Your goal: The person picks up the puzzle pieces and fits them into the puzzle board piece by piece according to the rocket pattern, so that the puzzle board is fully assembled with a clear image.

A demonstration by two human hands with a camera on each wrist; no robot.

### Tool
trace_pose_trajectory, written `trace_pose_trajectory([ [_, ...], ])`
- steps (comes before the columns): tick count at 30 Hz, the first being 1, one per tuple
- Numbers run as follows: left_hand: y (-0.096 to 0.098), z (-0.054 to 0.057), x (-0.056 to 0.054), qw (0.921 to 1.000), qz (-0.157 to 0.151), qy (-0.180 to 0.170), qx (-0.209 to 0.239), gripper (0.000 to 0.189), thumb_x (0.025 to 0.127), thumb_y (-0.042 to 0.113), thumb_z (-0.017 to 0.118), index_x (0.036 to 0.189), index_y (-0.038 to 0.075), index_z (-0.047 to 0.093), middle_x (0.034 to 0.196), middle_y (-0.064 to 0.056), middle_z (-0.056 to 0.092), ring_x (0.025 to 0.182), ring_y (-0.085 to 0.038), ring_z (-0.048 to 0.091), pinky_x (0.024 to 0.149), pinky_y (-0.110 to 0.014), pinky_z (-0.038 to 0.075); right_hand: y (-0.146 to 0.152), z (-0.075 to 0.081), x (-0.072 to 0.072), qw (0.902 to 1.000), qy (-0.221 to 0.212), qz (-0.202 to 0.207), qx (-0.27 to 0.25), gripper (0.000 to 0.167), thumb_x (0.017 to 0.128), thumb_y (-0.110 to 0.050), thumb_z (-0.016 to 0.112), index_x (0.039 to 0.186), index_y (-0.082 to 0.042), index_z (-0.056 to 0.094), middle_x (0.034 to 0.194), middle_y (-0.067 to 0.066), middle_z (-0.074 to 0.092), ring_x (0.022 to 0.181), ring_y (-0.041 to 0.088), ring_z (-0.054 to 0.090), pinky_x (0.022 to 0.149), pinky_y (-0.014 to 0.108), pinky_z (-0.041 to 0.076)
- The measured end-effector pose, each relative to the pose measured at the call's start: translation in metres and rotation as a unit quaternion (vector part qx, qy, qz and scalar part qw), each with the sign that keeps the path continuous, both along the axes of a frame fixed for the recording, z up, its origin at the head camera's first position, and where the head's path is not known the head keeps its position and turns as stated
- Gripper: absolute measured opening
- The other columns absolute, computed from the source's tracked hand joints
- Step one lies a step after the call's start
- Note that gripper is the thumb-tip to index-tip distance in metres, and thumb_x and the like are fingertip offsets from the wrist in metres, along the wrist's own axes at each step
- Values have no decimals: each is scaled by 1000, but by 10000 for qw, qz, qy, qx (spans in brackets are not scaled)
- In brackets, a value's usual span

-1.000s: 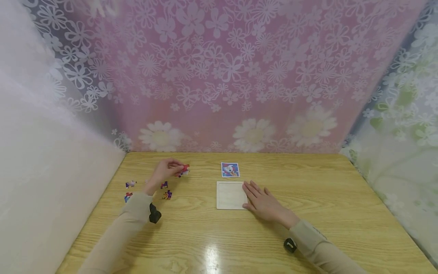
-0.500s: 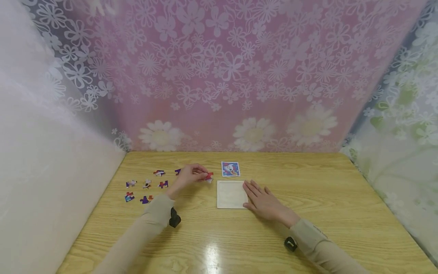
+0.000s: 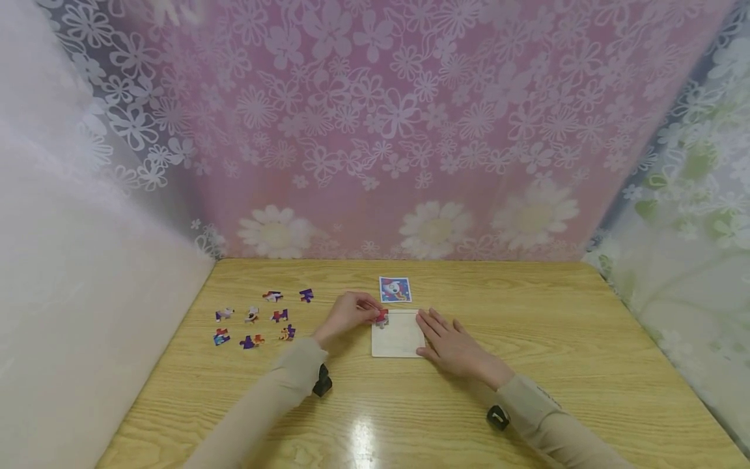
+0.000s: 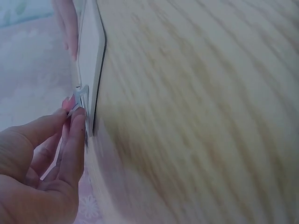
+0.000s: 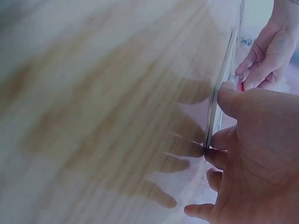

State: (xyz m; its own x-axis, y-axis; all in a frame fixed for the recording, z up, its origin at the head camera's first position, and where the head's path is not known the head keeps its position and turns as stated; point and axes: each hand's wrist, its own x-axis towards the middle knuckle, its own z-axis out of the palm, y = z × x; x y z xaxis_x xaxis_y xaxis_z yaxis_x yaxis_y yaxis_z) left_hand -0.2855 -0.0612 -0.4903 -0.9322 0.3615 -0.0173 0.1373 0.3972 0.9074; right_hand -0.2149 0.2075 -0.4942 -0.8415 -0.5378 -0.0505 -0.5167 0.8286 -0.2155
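Head view: table (image 3: 556, 312) carries a tray (image 3: 398, 340), flat, around the middle, apart from the table's back edge. Left hand (image 3: 346, 316) at the tray's back left corner, a red piece (image 3: 382, 318) clamped between thumb and fingertips. Piece lies over that corner; whether it touches the tray, cannot tell. Right hand (image 3: 450, 348) palm down, fingers extended, on the tray's right edge; fingertips at the back right corner, thumb toward the front right corner. Grips nothing. Card (image 3: 395, 290) with a printed white figure on blue and red, just beyond the tray's back edge. Loose pieces (image 3: 252, 315), eight, in three rough rows toward the table's back left corner: two at back, three in middle, three in front, none touching.

Left wrist view: thumb and fingers together on the piece, which is tilted, at the near end of the tray. Tray seen nearly edge-on; right hand at its far end.

Right wrist view: thumb and nearest fingers at the tray's edge, little finger spread away from it. Left hand beyond, a bit of red showing at its fingertips.
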Motion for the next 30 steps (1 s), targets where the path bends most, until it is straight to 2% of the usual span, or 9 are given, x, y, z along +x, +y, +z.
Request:
trace_pose_trajectory([
  [5,5,-1,1,9967,31,475,-658,6,93,12,75,97,9,78,88,-1,73,75,-9,64,65,-24,55,-1,1,1,10000,13,4,23,67,107,-38,49,158,2,29,164,18,27,153,39,20,112,74,23],
  [9,7,-2,1,9935,-10,665,-926,7,91,15,78,97,11,78,88,1,73,77,-9,63,69,-24,54,-2,2,0,10000,-3,7,81,67,107,-38,49,158,1,29,165,18,26,153,38,20,113,74,24],
  [14,9,1,1,9876,-284,881,-1265,17,83,14,85,97,9,77,89,0,71,75,-9,60,69,-25,53,-2,3,0,10000,-6,27,45,67,107,-38,50,158,1,29,164,18,27,153,39,20,112,74,24],
  [17,10,4,2,9828,-436,1029,-1470,18,82,13,86,97,8,77,88,-3,71,73,-10,57,67,-25,51,0,4,1,10000,-36,6,47,68,107,-39,49,158,1,28,165,17,26,153,38,19,113,73,23],
  [25,9,1,-2,9751,-410,1372,-1691,18,82,13,86,95,6,77,89,-5,71,74,-9,58,68,-25,51,0,5,0,9999,-97,-19,65,68,107,-40,49,158,0,29,165,17,26,153,37,19,113,74,23],
  [30,5,-3,-5,9798,-254,1269,-1523,7,92,14,77,96,8,76,89,-2,71,79,-12,62,73,-28,54,0,4,0,9999,-93,-12,89,68,107,-42,48,158,-1,29,165,16,27,153,37,20,113,74,23],
])
